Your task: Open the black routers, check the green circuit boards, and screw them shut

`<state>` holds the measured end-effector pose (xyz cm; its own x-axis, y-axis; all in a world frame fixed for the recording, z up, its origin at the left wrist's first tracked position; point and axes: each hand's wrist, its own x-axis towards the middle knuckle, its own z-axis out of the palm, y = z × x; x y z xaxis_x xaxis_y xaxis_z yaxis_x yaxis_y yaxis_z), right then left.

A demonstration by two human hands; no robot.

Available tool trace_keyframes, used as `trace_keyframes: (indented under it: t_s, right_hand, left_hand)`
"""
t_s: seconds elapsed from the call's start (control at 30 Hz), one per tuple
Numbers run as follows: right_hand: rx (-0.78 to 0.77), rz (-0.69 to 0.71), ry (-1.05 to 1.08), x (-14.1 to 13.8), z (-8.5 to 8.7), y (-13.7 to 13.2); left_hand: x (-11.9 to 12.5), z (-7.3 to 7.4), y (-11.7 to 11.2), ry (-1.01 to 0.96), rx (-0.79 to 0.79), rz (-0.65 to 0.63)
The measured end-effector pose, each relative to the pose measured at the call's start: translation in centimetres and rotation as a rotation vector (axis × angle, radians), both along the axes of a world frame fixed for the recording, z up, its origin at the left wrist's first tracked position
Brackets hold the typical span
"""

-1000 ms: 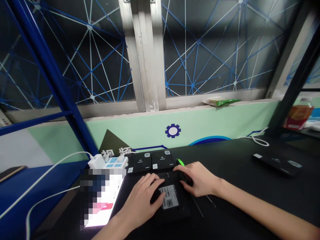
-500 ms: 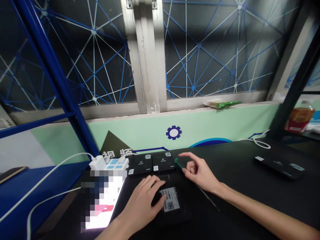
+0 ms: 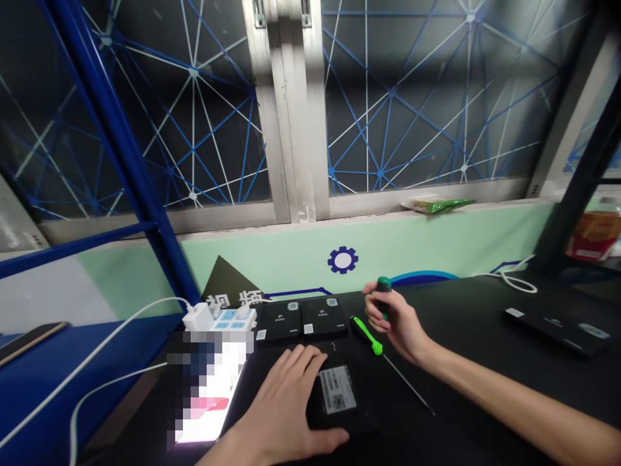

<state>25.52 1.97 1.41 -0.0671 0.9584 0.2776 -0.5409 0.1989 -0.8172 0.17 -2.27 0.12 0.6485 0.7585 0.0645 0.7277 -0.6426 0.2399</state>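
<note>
My left hand spans the left side of a black box with a white printed label, fingers at its far edge and thumb along its near edge. Above the table, my right hand is closed around a green-and-black screwdriver; only its handle shows and its tip is hidden. Just below that hand lies a second screwdriver with a bright green handle, its thin shaft pointing toward the lower right. A tiny metal piece, too small to name, lies beyond the labelled box.
Two flat black boxes stand side by side at the back. A white power strip with plugs and cables is at left, near a lit screen. Another black box lies at right. A phone rests on the blue surface.
My right hand has picked up the green-and-black screwdriver and lifted it, uncovering the bright green one. My left thumb has moved from the label to the box's near edge.
</note>
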Motion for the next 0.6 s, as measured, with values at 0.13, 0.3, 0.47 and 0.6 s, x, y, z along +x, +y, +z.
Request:
trace_keyframes:
  t_s: [0.13,0.3,0.47,0.6]
  right_hand:
    - [0.002,0.101,0.069,-1.4,2.1,0.7]
    - [-0.051,0.068,0.144,-3.4,3.4,2.1]
    - [-0.079,0.007,0.207,-4.5,3.5,2.7]
    - [-0.130,0.085,0.223,-4.6,3.2,2.8]
  left_hand:
    - [-0.1,0.1,0.0,-0.013,-0.046,-0.025]
    - [-0.1,0.1,0.1,-0.013,-0.047,-0.020]
    - [0.0,0.0,0.2,0.011,-0.048,-0.022]
    - [0.1,-0.1,0.3,0.010,-0.047,-0.025]
